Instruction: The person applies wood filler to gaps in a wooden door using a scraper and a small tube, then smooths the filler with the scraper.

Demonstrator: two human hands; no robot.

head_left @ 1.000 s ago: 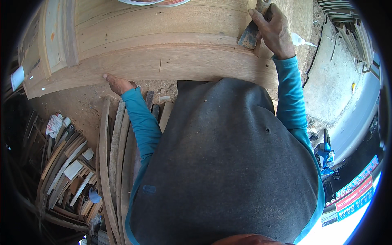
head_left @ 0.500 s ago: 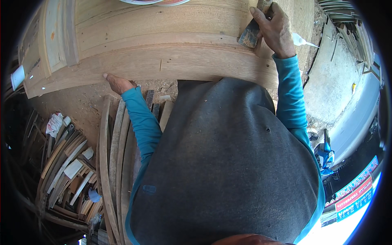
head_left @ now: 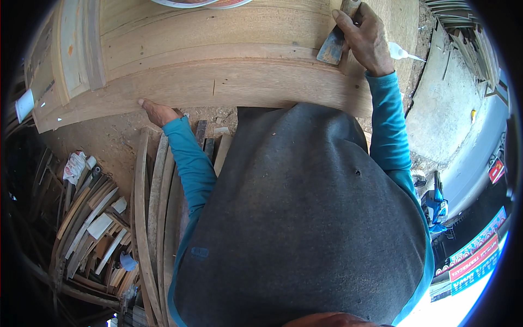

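A wooden door panel (head_left: pixel 256 82) with raised frame pieces lies across the top of the view. My right hand (head_left: pixel 370 41) is closed around the handle of a putty knife (head_left: pixel 331 49). Its broad, dark blade points down and left, with the edge at or close to the wood; whether it touches, I cannot tell. At the panel's near edge, toward the left, my left hand (head_left: pixel 161 113) grips the rim with a thumb on top; its other fingers are mostly hidden. A white nozzle bottle (head_left: pixel 399 52) lies just right of my right hand.
Round tub-like rims (head_left: pixel 185 2) show at the top edge. A white cup-like object (head_left: pixel 24 105) is at the panel's left end. Long wooden strips (head_left: pixel 155 218) and a pile of offcuts (head_left: pixel 92 234) fill the lower left. A concrete slab (head_left: pixel 441 103) lies to the right.
Both hands and the putty knife stay in nearly the same place. The view has shifted slightly, and a small red shape has appeared at the far right.
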